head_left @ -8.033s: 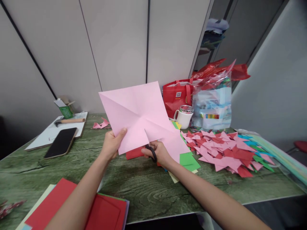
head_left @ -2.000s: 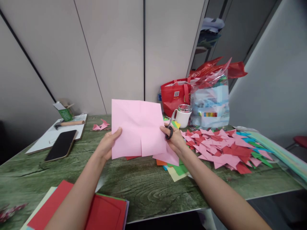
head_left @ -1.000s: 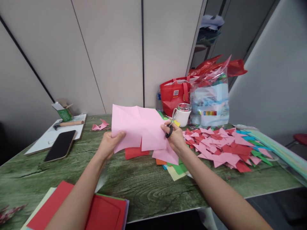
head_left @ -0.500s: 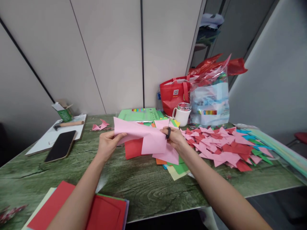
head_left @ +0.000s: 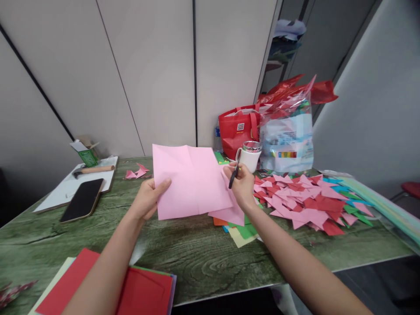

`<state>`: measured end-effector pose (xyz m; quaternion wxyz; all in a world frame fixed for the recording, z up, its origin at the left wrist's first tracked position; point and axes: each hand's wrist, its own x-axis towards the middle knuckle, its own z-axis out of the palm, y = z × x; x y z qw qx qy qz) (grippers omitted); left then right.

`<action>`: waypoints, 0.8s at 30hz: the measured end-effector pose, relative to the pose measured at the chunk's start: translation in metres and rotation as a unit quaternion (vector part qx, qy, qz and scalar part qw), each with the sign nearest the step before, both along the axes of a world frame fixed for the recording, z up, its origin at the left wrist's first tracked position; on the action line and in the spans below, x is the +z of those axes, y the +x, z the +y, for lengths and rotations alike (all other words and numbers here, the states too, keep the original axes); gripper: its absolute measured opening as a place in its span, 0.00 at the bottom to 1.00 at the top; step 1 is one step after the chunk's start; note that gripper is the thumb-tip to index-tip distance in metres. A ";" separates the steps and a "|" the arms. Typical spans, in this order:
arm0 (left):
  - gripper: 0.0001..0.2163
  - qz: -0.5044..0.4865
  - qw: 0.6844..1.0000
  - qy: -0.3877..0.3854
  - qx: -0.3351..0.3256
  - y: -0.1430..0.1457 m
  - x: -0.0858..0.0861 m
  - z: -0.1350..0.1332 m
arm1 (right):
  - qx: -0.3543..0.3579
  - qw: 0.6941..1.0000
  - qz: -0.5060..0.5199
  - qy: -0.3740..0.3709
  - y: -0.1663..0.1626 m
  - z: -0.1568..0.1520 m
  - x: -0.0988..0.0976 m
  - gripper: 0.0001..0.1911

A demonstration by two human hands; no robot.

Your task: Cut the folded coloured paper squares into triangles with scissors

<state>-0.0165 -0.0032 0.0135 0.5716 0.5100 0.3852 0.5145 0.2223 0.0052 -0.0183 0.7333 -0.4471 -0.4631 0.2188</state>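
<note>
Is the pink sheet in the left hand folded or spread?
Spread: the pink sheet shows a broad, creased face, held at one edge by the left hand.

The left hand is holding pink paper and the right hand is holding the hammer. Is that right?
Not quite: in the head view the right hand holds scissors; the hammer lies on the white board. The left hand does hold pink paper.

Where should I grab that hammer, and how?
I'd grab the hammer by its wooden handle, coming from the right and above: it lies on the white board, the long handle pointing right, the metal head on the left, and the phone in front.
</note>
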 end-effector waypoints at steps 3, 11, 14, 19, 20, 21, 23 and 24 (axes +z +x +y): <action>0.12 -0.037 0.999 -0.003 0.013 -0.003 0.001 0.003 | -0.016 0.997 -0.007 0.076 -0.003 -0.009 0.011 0.16; 0.13 -0.062 0.997 -0.017 0.046 -0.005 0.003 0.004 | 0.633 0.725 -0.108 -0.249 -0.021 -0.034 0.009 0.24; 0.13 -0.069 0.997 -0.012 0.045 -0.004 0.004 0.003 | 0.679 0.674 -0.104 -0.273 -0.025 -0.032 -0.001 0.26; 0.12 -0.085 0.996 -0.001 0.036 -0.006 0.007 0.003 | 0.692 0.675 -0.056 -0.248 -0.030 -0.030 -0.007 0.32; 0.11 -0.091 0.995 0.003 0.034 -0.006 0.007 0.003 | 0.698 0.671 -0.051 -0.244 -0.032 -0.030 -0.009 0.32; 0.11 -0.097 0.995 0.006 0.031 -0.007 0.007 0.003 | 0.705 0.665 -0.048 -0.241 -0.033 -0.031 -0.010 0.33; 0.11 -0.105 0.994 0.007 0.024 -0.008 0.007 0.003 | 0.720 0.652 -0.043 -0.233 -0.036 -0.031 -0.014 0.32; 0.11 -0.105 0.994 0.006 0.020 -0.008 0.007 0.003 | 0.726 0.648 -0.037 -0.227 -0.038 -0.031 -0.016 0.32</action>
